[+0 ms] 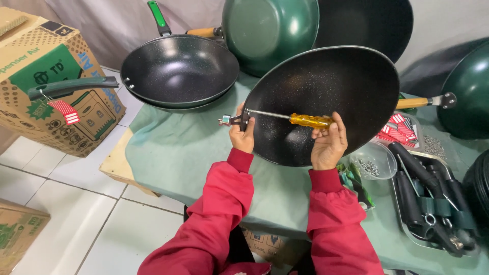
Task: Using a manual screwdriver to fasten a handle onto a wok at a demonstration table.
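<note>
Right hand (pixel 327 145) grip clamped on the amber handle of a screwdriver (pixel 310 120), shaft running left to the pan's rim bracket (pixel 232 120). Left hand (pixel 242 133) grip closed on that bracket and rim, holding the black speckled pan (pixel 336 86) tilted above the green-covered tabletop (pixel 173 153). Clear bowl of screws (pixel 376 162) and tray of black handles (pixel 433 203) sit to the right.

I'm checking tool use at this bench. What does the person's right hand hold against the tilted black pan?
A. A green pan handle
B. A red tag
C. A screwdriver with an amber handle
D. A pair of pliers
C: the right hand grips the amber handle of a screwdriver, its shaft reaching the bracket at the rim of the pan, which the left hand steadies.
</note>
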